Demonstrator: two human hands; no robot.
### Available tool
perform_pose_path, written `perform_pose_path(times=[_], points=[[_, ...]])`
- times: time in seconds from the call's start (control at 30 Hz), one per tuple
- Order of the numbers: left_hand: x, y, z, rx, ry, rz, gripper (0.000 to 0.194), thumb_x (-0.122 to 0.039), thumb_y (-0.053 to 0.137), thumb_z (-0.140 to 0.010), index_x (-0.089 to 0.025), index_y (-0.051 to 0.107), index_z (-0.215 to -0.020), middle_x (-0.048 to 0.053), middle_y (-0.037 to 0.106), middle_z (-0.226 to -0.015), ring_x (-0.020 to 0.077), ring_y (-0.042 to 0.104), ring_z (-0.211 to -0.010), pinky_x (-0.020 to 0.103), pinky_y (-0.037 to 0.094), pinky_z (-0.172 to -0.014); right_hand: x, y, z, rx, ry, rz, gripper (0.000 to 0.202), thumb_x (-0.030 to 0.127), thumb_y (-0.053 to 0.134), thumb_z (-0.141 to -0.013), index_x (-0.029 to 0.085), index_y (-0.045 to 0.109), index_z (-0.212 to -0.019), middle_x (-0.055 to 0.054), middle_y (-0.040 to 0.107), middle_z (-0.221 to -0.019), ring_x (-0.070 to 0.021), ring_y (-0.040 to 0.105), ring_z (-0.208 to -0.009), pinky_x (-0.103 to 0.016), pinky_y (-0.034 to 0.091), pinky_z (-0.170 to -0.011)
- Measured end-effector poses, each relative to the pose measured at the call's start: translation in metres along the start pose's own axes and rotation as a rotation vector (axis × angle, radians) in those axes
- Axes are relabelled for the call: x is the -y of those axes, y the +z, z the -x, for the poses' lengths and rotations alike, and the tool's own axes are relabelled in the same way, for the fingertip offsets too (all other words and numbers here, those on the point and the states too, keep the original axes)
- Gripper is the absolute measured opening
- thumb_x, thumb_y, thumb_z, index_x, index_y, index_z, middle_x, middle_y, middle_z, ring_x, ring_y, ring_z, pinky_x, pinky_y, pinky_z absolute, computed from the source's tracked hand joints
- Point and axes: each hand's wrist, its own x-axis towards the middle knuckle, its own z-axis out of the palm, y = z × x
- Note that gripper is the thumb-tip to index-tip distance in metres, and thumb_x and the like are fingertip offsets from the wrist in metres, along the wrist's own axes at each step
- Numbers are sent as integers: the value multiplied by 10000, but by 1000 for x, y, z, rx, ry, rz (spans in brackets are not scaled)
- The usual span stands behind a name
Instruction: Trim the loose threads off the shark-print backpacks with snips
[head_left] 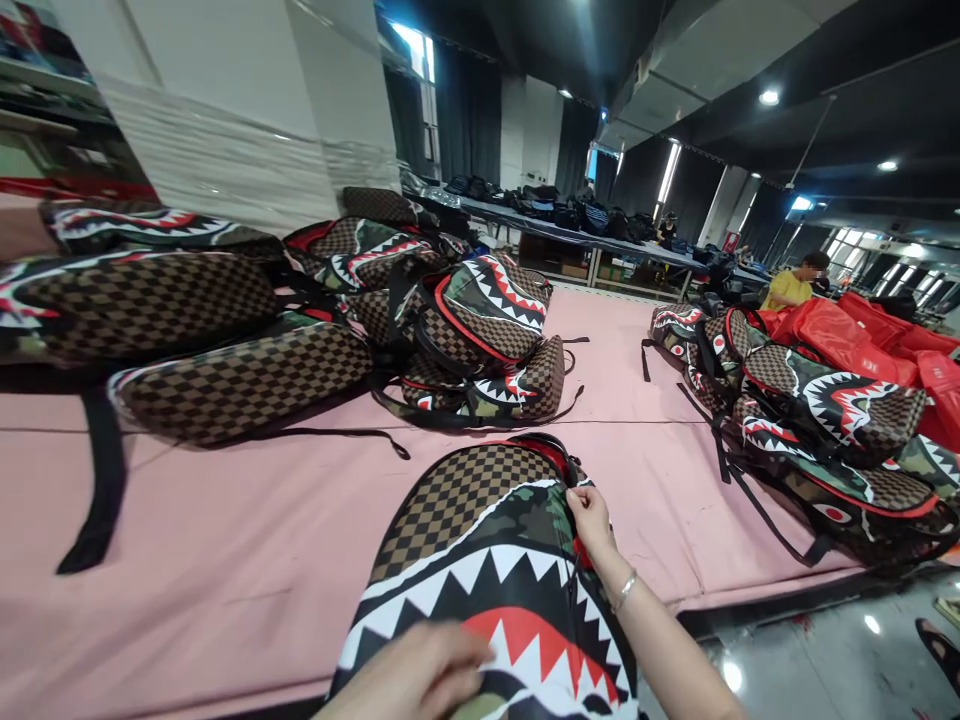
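Observation:
A backpack [480,520] with a brown checker pattern, camouflage patches and a red-and-white toothed mouth lies at the table's near edge. My right hand [589,515], a bracelet at its wrist, is closed in a pinch at the backpack's upper right side, near the red-lined opening; what its fingertips grip is too small to name. Over the lower left of the printed mouth is my left hand [431,665], smeared by motion, so its fingers are unclear.
Similar backpacks [247,380] are piled on the pink table [300,530] at the left and centre, with loose straps. More patterned bags [832,400] and red bags [847,335] lie at the right. A person in yellow [791,285] is beyond them.

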Motion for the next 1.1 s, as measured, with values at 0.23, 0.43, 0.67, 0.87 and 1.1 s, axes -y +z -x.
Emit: perform_pose_path(times=[0.23, 0.43, 0.67, 0.87, 1.1], points=[[-1, 46, -176, 243, -136, -48, 184, -188, 448, -852, -150, 617, -915, 87, 644, -954, 170, 604, -857, 319, 466, -765, -28, 8, 6, -94, 126, 156, 153, 239, 508, -800, 181, 553, -934, -83, 650, -988, -194, 603, -938, -286, 443, -823], [14, 86, -198, 378, -260, -172, 248, -338, 531, -841, -143, 580, -987, 53, 614, -965, 165, 597, -826, 367, 502, -726, -28, 0, 13, -45, 149, 328, 130, 244, 558, -784, 234, 583, -911, -37, 661, -969, -211, 605, -902, -298, 432, -767], [22, 91, -197, 425, -299, -235, 250, -328, 531, -843, -140, 581, -1000, 63, 612, -1009, 183, 593, -891, 399, 492, -778, -27, 3, 14, -13, 128, 358, 133, 258, 528, -817, 240, 609, -921, -20, 674, -918, -202, 615, -872, -286, 417, -744], [24, 90, -197, 393, -310, -160, 237, -340, 529, -842, -140, 591, -952, 51, 621, -961, 174, 596, -862, 391, 485, -772, -26, 9, 10, -38, 45, 274, 88, 229, 564, -776, 244, 630, -833, 2, 676, -855, -188, 611, -819, -274, 410, -726], [19, 55, -185, 214, -316, 68, 358, -352, 318, -889, -176, 568, -703, 43, 620, -716, 177, 600, -733, 296, 463, -689, -38, -14, 25, -159, -9, 34, 168, 306, 472, -823, 195, 598, -808, -12, 650, -797, -158, 592, -761, -259, 444, -703]])
